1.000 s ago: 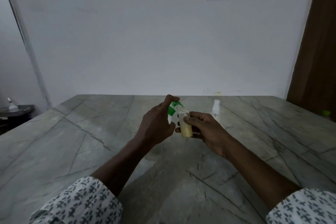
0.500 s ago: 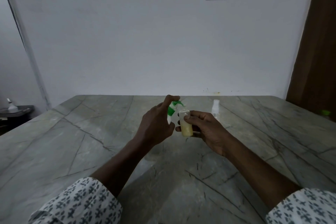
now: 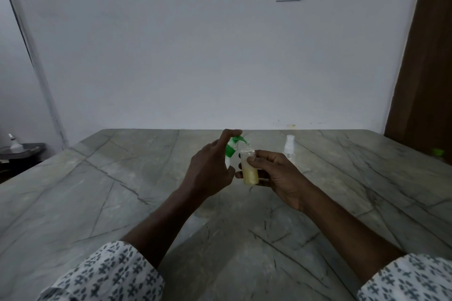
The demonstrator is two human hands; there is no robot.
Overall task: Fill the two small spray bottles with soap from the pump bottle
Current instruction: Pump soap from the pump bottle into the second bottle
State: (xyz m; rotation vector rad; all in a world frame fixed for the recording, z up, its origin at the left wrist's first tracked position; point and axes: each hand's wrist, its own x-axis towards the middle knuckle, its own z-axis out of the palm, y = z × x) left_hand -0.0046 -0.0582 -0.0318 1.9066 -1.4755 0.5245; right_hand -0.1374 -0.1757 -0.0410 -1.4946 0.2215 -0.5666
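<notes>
Your left hand (image 3: 210, 168) wraps the pump bottle (image 3: 231, 151), forefinger resting on its green head. Your right hand (image 3: 274, 173) is closed around the small spray bottle (image 3: 249, 166), holding it upright in the air with its open neck directly under the nozzle; yellowish soap fills roughly the lower half. The second spray bottle (image 3: 289, 148) stands capped on the table (image 3: 122, 190) behind. Risk: the neck is narrow, so any drift of either hand likely sends soap over your fingers. A hard press may overshoot.
</notes>
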